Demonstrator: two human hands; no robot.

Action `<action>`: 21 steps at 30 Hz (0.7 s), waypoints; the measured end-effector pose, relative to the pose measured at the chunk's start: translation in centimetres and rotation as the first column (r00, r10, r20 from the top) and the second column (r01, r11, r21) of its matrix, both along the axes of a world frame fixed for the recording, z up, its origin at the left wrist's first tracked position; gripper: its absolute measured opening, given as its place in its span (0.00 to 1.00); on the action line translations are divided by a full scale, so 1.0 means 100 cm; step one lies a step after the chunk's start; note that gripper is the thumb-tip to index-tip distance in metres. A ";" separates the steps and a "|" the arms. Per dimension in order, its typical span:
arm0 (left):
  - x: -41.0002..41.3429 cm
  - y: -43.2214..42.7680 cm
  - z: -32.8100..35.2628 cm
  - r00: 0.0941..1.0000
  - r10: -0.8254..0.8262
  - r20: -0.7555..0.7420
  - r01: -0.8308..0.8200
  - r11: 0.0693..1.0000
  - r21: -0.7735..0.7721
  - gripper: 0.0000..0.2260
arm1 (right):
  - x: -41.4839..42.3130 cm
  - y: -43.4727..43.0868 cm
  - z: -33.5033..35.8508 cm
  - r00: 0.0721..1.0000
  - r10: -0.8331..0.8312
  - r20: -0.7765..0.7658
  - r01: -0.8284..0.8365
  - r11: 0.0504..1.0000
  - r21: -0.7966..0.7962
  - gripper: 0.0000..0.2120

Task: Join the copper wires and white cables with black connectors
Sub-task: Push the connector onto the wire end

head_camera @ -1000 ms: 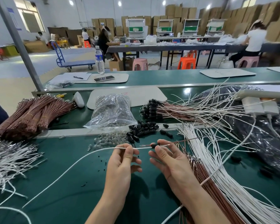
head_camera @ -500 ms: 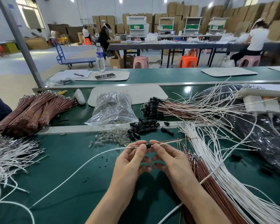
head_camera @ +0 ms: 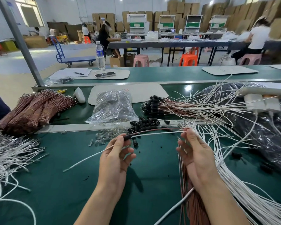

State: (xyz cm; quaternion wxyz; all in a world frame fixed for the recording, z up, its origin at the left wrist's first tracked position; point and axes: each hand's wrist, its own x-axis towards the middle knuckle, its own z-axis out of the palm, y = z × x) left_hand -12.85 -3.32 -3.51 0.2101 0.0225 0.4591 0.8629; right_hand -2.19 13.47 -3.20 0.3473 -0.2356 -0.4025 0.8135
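Note:
My left hand (head_camera: 115, 153) pinches a black connector (head_camera: 128, 137) between thumb and forefinger. A white cable (head_camera: 88, 157) runs out of it down to the left, and a copper wire (head_camera: 159, 129) and a second white cable (head_camera: 157, 133) run out of it to the right. My right hand (head_camera: 194, 153) holds the far end of that cable near its fingertips, over the pile of loose white cables (head_camera: 243, 184) and copper wires (head_camera: 190, 200). Loose black connectors (head_camera: 143, 125) lie just behind my hands.
Bundled copper wires (head_camera: 34, 111) and a heap of white cables (head_camera: 8, 153) lie at the left. A clear bag (head_camera: 113, 108), small clear parts (head_camera: 107, 135), a stack of joined assemblies (head_camera: 173, 108) and a black plastic sack (head_camera: 256, 132) sit behind. People work at far tables.
My hands have drawn apart: the left keeps the connector with its joined wires, while the right has slid to the right along the cable toward the wire pile.

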 end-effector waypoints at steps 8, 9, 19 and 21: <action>-0.015 -0.009 0.000 0.996 0.082 0.035 -0.083 0.996 0.022 0.13 | 0.019 0.025 0.008 0.978 -0.194 -0.082 0.183 0.976 -0.121 0.07; -0.015 -0.009 0.000 0.996 0.082 0.033 -0.083 0.996 0.022 0.13 | 0.021 0.027 0.007 0.974 -0.202 -0.100 0.189 0.973 -0.131 0.07; 0.001 0.003 0.001 0.998 -0.037 0.052 0.035 0.999 0.038 0.08 | 0.002 -0.003 0.002 0.992 0.120 -0.025 -0.121 0.990 -0.073 0.18; 0.008 0.009 -0.001 0.995 -0.090 0.029 0.089 0.995 0.032 0.07 | -0.012 -0.026 -0.004 0.960 0.242 0.144 -0.250 0.968 0.036 0.19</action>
